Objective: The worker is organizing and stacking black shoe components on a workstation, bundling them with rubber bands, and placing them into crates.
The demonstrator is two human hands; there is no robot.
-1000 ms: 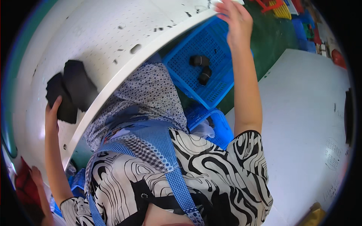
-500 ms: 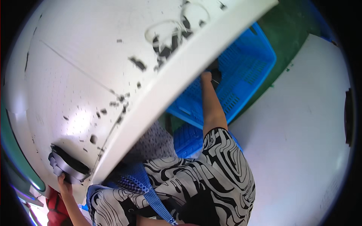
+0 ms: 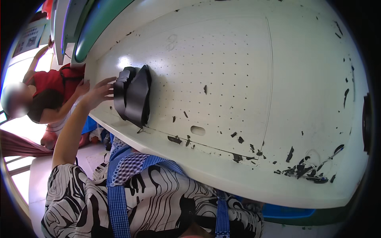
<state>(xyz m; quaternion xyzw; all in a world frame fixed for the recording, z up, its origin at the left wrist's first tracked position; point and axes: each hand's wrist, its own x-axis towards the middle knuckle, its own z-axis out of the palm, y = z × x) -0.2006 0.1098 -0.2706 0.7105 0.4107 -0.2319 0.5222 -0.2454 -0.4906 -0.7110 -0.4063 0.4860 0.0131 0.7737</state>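
Note:
My left hand (image 3: 97, 95) is open, its fingers stretched out to the near-left edge of a small pile of black, curved, leather-like pieces (image 3: 138, 97). The fingertips lie against or just beside the pile; exactly how they touch it is hard to tell. Smooth and slightly shiny, the pieces overlap one another in two clumps on the left part of the white worktable (image 3: 222, 119). My right hand does not show in the head view.
Black scraps (image 3: 238, 158) lie scattered along the table's near side. More scraps and thin pale loops of cord (image 3: 313, 162) gather at the right corner. A blue basket (image 3: 289, 211) shows below the near edge. At far left is another person in red (image 3: 59, 85), beside a green-and-white machine (image 3: 101, 29).
The view has swung left across the table. My right hand, formerly inside the blue basket, is out of sight. My left hand, formerly against the pieces' underside, now has its fingers spread beside them.

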